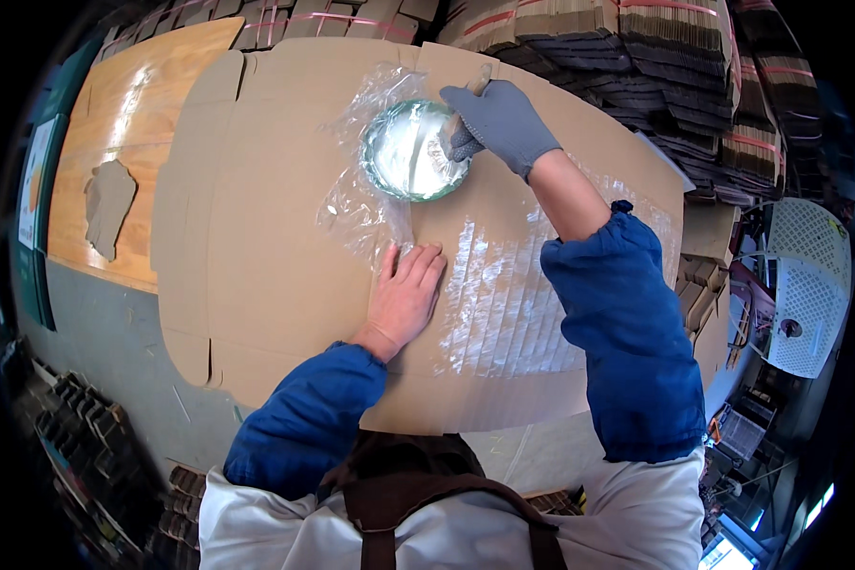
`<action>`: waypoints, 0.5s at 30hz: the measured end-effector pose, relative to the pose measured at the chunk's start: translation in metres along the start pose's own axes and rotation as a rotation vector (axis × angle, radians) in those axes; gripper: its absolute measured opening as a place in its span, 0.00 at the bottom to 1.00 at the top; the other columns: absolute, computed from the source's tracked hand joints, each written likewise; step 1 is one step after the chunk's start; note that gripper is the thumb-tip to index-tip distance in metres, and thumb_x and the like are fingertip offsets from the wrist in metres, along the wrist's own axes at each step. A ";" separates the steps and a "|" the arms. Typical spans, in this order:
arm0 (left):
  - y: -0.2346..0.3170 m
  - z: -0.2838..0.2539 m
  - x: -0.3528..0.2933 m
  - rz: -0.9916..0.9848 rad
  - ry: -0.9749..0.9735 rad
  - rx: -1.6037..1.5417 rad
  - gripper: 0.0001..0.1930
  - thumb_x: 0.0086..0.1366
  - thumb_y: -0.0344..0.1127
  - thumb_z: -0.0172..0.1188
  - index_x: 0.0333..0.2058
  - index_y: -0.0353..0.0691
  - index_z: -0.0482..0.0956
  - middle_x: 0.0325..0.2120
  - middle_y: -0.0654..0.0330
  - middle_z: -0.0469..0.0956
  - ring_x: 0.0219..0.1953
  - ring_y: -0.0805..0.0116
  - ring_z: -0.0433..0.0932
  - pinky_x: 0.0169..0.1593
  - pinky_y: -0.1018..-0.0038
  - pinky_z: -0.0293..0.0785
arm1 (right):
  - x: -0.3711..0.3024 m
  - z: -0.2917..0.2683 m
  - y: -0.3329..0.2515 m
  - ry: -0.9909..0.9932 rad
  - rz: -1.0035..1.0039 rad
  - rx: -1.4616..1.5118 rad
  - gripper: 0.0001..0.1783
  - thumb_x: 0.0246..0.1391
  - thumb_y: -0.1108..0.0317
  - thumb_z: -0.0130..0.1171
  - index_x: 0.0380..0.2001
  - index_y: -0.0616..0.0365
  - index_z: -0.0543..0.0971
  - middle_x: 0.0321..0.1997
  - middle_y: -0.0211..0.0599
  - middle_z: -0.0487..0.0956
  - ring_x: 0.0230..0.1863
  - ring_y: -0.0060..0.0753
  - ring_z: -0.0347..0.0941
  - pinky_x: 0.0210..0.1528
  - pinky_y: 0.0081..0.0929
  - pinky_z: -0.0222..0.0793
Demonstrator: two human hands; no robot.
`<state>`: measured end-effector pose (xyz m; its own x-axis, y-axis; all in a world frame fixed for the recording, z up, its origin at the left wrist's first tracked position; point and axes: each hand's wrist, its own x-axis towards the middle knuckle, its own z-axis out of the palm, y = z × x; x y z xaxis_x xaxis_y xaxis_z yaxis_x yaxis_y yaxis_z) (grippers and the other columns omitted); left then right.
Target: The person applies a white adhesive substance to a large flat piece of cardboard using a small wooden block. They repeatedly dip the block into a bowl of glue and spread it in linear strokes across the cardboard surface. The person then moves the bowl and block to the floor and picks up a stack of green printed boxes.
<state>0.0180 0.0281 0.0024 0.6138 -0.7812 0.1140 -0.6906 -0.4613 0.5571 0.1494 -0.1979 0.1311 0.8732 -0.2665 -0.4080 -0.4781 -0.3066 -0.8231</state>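
My right hand (503, 123), in a grey glove, grips the handle of a brush (484, 78) over a round bowl (411, 195). White liquid (401, 147) that looks like glue fills the bowl, and the brush's lower end is hard to make out there. Crumpled clear plastic film (351, 211) spreads around and under the bowl. Bare, my left hand (406, 296) lies with its fingers stretched out on a large brown cardboard sheet (275, 228), just below the film. To that hand's right, wet white streaks (503, 294) cover part of the sheet.
A torn cardboard piece (110, 209) rests on the wooden board (147, 123) at the left. Strapped stacks of folded cardboard (674, 66) line the far side and far right. A white perforated plastic chair (807, 285) stands at the right, with grey floor (114, 313) at the lower left.
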 end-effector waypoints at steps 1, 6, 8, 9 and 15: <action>0.000 0.000 0.000 0.001 0.006 -0.002 0.22 0.61 0.33 0.57 0.55 0.40 0.71 0.58 0.59 0.69 0.63 0.61 0.65 0.70 0.50 0.50 | 0.002 0.003 -0.001 0.009 -0.015 -0.086 0.27 0.57 0.52 0.59 0.25 0.72 0.81 0.21 0.46 0.81 0.22 0.34 0.80 0.32 0.27 0.75; 0.002 -0.001 0.003 0.017 0.012 0.007 0.20 0.63 0.33 0.55 0.54 0.40 0.72 0.58 0.58 0.70 0.62 0.61 0.66 0.69 0.51 0.52 | 0.014 0.005 0.011 0.131 -0.122 -0.296 0.30 0.57 0.50 0.57 0.23 0.74 0.80 0.22 0.52 0.81 0.22 0.38 0.81 0.33 0.31 0.77; 0.000 0.001 -0.001 0.004 0.024 0.005 0.20 0.62 0.32 0.56 0.54 0.40 0.72 0.57 0.58 0.70 0.62 0.61 0.66 0.69 0.50 0.52 | 0.007 -0.001 0.008 0.149 -0.150 -0.211 0.29 0.57 0.51 0.58 0.25 0.74 0.80 0.22 0.50 0.81 0.24 0.36 0.82 0.32 0.30 0.77; -0.001 0.003 -0.001 0.002 0.032 -0.004 0.22 0.60 0.31 0.58 0.54 0.40 0.72 0.57 0.59 0.70 0.62 0.61 0.66 0.69 0.50 0.51 | 0.001 -0.004 0.006 0.143 -0.128 -0.104 0.27 0.58 0.52 0.58 0.26 0.73 0.80 0.22 0.48 0.81 0.25 0.36 0.82 0.32 0.30 0.78; 0.001 0.001 0.001 0.016 0.029 -0.041 0.20 0.63 0.31 0.55 0.54 0.39 0.72 0.57 0.57 0.70 0.63 0.60 0.66 0.69 0.52 0.53 | -0.005 -0.023 0.051 0.143 0.110 0.792 0.14 0.62 0.61 0.59 0.36 0.64 0.78 0.29 0.42 0.80 0.28 0.32 0.80 0.28 0.29 0.81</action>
<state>0.0177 0.0262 0.0020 0.6138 -0.7758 0.1464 -0.6846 -0.4307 0.5881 0.1188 -0.2332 0.1000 0.7786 -0.3884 -0.4928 -0.3052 0.4518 -0.8383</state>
